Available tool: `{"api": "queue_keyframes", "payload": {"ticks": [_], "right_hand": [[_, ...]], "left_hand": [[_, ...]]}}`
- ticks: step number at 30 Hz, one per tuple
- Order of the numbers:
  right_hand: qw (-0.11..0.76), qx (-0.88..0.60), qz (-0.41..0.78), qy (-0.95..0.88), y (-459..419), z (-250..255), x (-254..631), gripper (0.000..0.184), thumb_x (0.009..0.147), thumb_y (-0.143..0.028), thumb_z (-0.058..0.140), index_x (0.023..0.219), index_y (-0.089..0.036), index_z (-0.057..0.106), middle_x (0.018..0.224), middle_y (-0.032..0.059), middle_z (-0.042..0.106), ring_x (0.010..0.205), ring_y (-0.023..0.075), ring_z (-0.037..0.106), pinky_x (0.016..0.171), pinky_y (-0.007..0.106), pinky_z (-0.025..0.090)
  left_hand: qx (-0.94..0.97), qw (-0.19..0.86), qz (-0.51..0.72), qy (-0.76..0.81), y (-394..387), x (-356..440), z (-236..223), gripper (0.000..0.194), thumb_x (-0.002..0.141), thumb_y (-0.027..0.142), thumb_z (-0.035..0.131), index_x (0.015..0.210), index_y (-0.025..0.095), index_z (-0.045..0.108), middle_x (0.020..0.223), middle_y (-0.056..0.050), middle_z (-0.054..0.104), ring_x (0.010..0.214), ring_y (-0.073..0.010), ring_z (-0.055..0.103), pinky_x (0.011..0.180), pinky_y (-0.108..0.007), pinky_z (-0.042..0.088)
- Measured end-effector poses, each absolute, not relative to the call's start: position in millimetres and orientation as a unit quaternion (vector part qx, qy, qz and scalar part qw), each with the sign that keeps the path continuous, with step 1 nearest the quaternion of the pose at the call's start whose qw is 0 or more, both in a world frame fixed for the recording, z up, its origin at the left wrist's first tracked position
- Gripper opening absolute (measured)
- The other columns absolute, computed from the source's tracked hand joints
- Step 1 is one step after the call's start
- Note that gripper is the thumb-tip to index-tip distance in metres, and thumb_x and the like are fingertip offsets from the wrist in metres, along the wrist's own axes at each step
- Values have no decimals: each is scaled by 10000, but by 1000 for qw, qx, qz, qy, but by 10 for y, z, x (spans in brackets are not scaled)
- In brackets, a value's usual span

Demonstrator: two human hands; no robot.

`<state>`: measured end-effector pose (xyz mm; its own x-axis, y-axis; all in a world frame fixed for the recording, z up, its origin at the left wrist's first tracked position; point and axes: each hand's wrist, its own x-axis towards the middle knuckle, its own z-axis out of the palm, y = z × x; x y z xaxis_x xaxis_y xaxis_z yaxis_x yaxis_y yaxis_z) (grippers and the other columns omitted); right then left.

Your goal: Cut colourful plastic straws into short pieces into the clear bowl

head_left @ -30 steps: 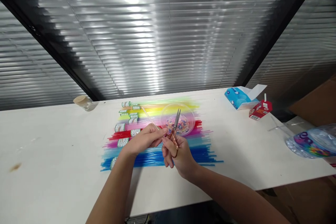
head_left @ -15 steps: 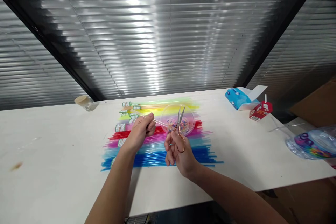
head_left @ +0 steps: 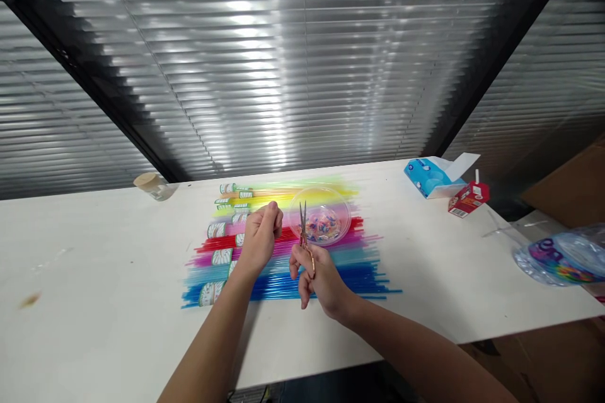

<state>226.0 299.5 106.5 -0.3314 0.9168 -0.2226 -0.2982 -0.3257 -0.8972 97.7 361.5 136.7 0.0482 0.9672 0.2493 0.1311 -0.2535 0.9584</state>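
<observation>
My right hand [head_left: 317, 279] grips small copper-coloured scissors [head_left: 305, 233], blades closed and pointing up. My left hand [head_left: 261, 238] is closed in a pinch just left of the blades; the thin clear straw it held a moment ago is hard to make out now. Both hands hover over rows of coloured straws [head_left: 350, 264] lying in yellow, pink, red, purple and blue bands on the white table [head_left: 94, 277]. A clear plastic bowl [head_left: 341, 209] with small coloured cut pieces rests on the straws just beyond the scissors.
A small jar with a tan lid [head_left: 152, 184] stands at the back left. A blue tissue box [head_left: 432, 175] and a red carton [head_left: 467, 198] sit at the back right. A clear bag with colourful contents [head_left: 562, 258] lies at the right edge. Blinds cover the windows behind.
The scissors' blades were apart half a second ago and are closed now. My left hand drew the straw back and stands more upright, closer to the blades.
</observation>
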Motion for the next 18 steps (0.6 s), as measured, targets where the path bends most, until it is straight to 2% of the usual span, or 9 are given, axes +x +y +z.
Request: {"api": "queue_keyframes", "payload": {"ticks": [8,18], "right_hand": [[436,-393,719,-372,3008,1063,2252,550,762,-709,597,677,-177,485,557,-61,509,250,56,438,251,177,269],[442,-396,727,-345,3008,1126,2268,580,731,-722,626,632,-172,471,538,-61,506,226,52,404,232,179,282]], "left_hand": [[633,399,472,465,3595,1015,1384,553,930,581,394,526,208,334,493,40,321,480,-98,272,483,-276,234],[657,369,465,465,3588,1018,1392,535,961,516,364,526,207,340,497,37,340,502,-106,289,519,-282,252]]}}
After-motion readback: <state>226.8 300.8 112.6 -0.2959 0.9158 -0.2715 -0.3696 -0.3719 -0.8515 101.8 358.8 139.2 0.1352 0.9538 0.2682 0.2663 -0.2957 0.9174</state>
